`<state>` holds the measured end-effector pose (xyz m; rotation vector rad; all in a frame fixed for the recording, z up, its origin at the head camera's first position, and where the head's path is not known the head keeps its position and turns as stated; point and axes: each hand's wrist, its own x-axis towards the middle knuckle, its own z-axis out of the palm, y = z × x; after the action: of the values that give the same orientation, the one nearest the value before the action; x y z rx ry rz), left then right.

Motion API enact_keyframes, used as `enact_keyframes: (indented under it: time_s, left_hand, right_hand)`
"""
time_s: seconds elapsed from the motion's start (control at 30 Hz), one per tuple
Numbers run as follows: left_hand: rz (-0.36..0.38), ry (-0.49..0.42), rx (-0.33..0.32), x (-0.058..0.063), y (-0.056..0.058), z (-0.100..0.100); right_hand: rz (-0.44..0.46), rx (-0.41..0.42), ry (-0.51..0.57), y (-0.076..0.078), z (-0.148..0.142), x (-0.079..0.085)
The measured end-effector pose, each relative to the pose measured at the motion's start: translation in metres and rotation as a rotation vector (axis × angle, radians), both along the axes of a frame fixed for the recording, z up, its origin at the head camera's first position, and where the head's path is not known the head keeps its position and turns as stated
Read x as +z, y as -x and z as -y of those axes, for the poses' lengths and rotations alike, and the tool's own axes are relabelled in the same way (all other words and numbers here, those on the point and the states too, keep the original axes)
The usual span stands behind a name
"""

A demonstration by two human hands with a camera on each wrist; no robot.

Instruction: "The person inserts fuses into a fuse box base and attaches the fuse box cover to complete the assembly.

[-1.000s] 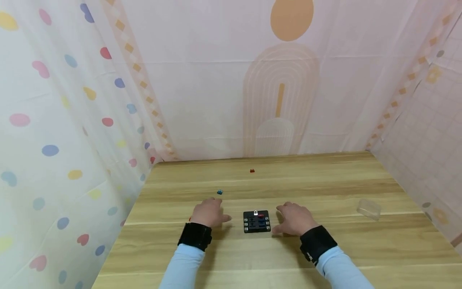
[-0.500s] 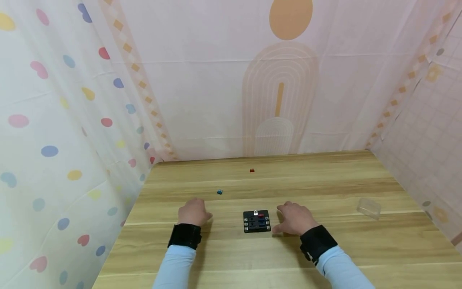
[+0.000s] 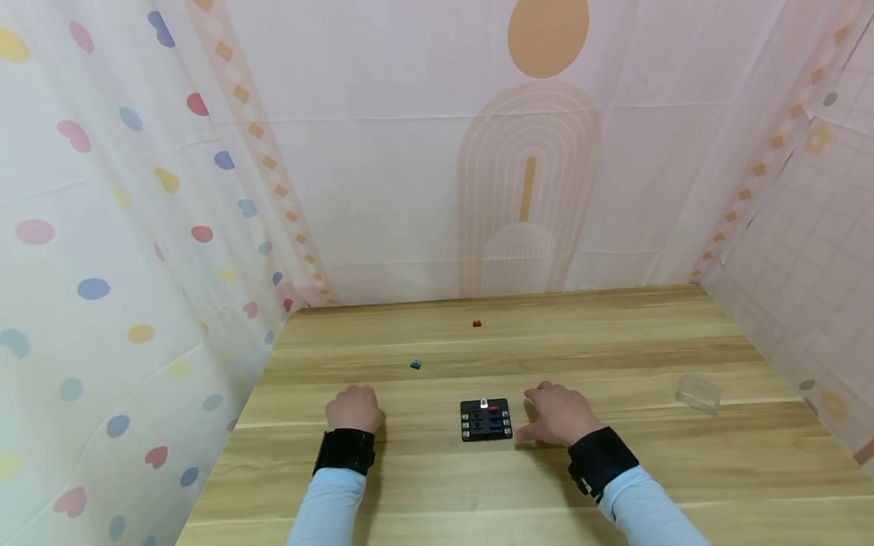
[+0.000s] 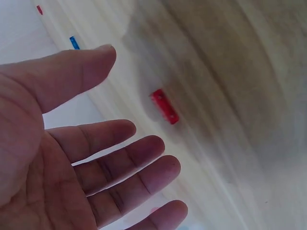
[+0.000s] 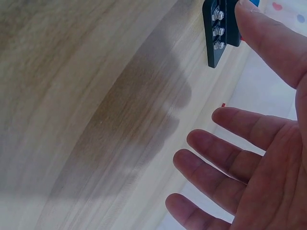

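Observation:
Over the left part of the table is my left hand (image 3: pixel 355 409), its fingers spread and holding nothing. A red blade fuse (image 4: pixel 164 106) lies on the wood just beyond its fingertips in the left wrist view; in the head view the hand hides it. My right hand (image 3: pixel 560 413) hovers beside the black fuse block (image 3: pixel 486 428), its fingers loosely extended and nothing between them. Metal screws (image 5: pixel 218 30) line the block's side, and a red fuse (image 3: pixel 494 408) is seated near its top. Farther back lie a blue fuse (image 3: pixel 416 364) and another red fuse (image 3: pixel 476 324).
A clear plastic cover (image 3: pixel 698 395) lies at the right of the wooden table (image 3: pixel 614 334). Patterned curtains (image 3: pixel 382 189) hang behind the table and along both sides.
My left hand has moved left, away from the fuse block and the blue fuse, and covers the orange-red fuse that showed beside it earlier. The right hand stays in place.

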<state>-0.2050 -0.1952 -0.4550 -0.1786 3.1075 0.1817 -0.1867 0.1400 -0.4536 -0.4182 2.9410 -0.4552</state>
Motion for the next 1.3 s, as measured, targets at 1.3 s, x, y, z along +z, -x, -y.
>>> enact_keyframes:
  time_s: [1.3]
  left_hand:
    - [-0.049, 0.045, -0.024, -0.017, 0.003, -0.002]
  right_hand:
    - [0.0, -0.001, -0.008, -0.001, 0.002, 0.001]
